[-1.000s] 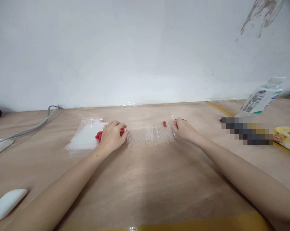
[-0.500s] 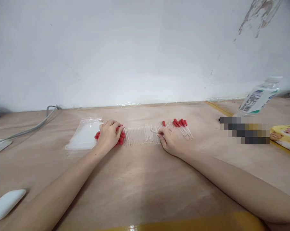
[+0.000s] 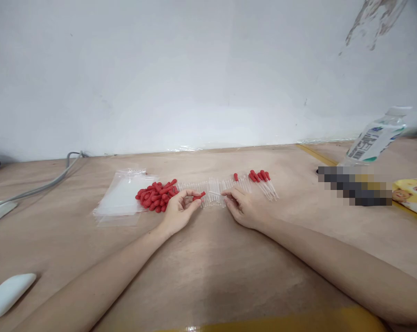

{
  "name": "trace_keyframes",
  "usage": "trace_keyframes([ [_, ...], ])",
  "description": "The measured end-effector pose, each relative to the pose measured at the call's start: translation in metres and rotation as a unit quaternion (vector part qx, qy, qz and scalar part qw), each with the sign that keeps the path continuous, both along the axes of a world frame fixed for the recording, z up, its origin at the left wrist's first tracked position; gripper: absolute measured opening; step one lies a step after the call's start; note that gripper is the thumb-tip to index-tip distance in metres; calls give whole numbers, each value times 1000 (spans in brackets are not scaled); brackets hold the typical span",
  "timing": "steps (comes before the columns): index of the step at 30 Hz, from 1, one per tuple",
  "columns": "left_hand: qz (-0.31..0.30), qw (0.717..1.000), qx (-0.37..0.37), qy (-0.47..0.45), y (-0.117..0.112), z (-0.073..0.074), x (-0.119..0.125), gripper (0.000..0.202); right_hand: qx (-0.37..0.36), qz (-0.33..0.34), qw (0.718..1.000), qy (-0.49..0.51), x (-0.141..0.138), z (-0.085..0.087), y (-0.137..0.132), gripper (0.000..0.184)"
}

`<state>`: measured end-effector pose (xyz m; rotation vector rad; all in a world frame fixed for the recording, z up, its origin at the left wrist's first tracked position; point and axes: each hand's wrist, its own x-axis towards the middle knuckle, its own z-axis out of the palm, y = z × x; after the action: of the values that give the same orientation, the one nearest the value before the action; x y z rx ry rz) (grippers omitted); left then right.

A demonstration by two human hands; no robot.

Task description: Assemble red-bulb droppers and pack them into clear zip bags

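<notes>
My left hand (image 3: 179, 210) pinches one red rubber bulb (image 3: 199, 196) between thumb and fingers. To its left lies a pile of red bulbs (image 3: 155, 196). My right hand (image 3: 244, 207) pinches a thin clear glass tube (image 3: 215, 193), its tip pointing toward the red bulb. Behind both hands lies a row of clear tubes (image 3: 211, 188) on the wooden table (image 3: 208, 272). Several finished droppers with red bulbs (image 3: 262, 183) lie at the right end of the row.
A stack of clear zip bags (image 3: 120, 198) lies left of the bulb pile. A grey cable (image 3: 42, 184) runs at far left, a white object (image 3: 8, 295) at near left. A tilted plastic bottle (image 3: 376, 138) and a yellow packet (image 3: 412, 196) are at right.
My left hand left the bulb pile with one red bulb and moved right. My right hand came in from the droppers, picked a clear tube, and both hands met at the middle.
</notes>
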<state>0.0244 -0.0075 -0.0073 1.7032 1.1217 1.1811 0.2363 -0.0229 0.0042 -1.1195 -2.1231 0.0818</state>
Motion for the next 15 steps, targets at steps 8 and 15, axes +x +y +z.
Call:
trace_keyframes([
  [8,-23,1000,1,-14,-1,-2,0,23,-27,36,998,35,-6,-10,4,17],
  [15,-30,999,18,19,1,-3,0,27,-60,67,995,33,-6,-5,1,15],
])
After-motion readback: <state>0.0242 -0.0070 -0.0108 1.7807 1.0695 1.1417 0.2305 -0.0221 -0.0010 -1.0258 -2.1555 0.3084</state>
